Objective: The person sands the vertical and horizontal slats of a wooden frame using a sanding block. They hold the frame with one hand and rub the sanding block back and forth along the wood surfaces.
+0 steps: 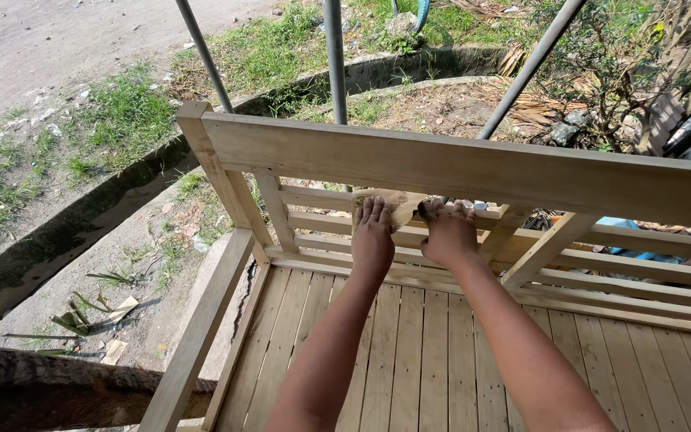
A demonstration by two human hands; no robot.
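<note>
Setting: outdoors, unfinished pale wooden frame (457,172) beside dirt yard.

Nearest: slatted plank floor (433,360) of frame; both forearms extend over it.

Left hand (372,240): fingers curled over top edge of tan sheet (393,204), probably sandpaper, pressing it flat against horizontal slat (317,198).

Right hand (449,236): fingers closed on sheet's other end, just beside left; two-handed hold keeps sheet taut on slat.

Above: broad top rail.

Beyond: grey metal poles (335,56), curved concrete ditch (81,224), grass (121,112), dirt road (41,40).
</note>
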